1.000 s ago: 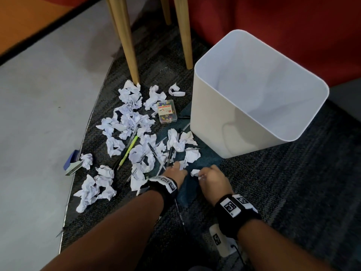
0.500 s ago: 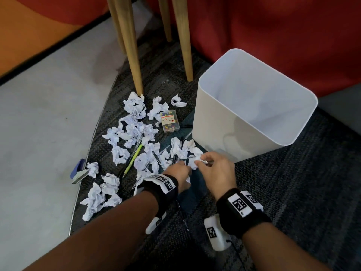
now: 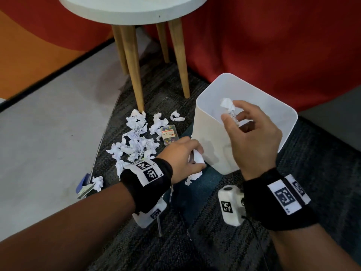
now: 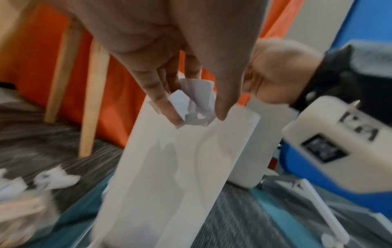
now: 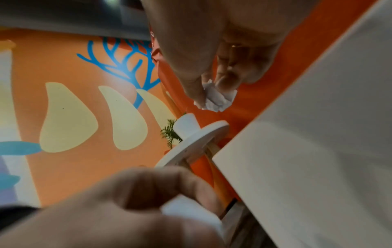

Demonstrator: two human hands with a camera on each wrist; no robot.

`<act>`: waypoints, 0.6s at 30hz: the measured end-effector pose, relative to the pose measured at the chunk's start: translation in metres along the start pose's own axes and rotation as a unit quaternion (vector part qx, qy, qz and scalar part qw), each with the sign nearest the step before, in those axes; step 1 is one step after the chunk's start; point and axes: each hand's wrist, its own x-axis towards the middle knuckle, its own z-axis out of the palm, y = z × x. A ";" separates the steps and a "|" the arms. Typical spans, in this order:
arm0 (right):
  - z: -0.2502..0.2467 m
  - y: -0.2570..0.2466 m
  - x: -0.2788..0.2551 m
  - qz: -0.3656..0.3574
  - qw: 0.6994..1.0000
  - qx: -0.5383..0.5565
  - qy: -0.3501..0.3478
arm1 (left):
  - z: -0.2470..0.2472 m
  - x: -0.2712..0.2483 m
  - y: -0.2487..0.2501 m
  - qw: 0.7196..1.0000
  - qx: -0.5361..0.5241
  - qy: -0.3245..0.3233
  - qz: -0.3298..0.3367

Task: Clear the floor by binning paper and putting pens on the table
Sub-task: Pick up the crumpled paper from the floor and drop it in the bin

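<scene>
My right hand (image 3: 234, 116) is raised over the open white bin (image 3: 213, 151) and pinches a crumpled paper ball (image 3: 227, 105) between thumb and fingers; the right wrist view shows that paper ball (image 5: 216, 99) at the fingertips. My left hand (image 3: 192, 159) is low beside the bin's left wall and grips another crumpled paper (image 3: 197, 157), seen in the left wrist view as a paper wad (image 4: 195, 102) between fingers and thumb. Several crumpled papers (image 3: 136, 137) lie on the dark carpet left of the bin. A thin pen (image 3: 159, 223) lies on the carpet under my left wrist.
A round white table (image 3: 132, 10) on wooden legs (image 3: 134, 71) stands behind the paper pile. A clear box of push pins (image 3: 169, 135) sits among the papers. A blue stapler (image 3: 85, 185) lies at the carpet's left edge. A red wall runs behind the bin.
Both hands have lifted off the carpet, each with a paper. The right hand rose up over the bin's opening; the left rose beside its wall. My head tilted up, showing the table top.
</scene>
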 end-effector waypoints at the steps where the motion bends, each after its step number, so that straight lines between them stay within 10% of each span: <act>1: -0.003 0.001 0.006 0.001 1.000 -0.009 0.006 | -0.005 0.000 0.006 1.000 -0.012 0.021 0.015; 10: 0.005 0.034 0.016 0.071 0.971 -0.200 -0.108 | -0.026 0.010 0.034 0.987 -0.064 0.136 0.055; 18: 0.005 0.035 0.013 0.082 0.986 -0.134 -0.062 | -0.046 0.034 0.058 0.970 -0.090 0.206 0.088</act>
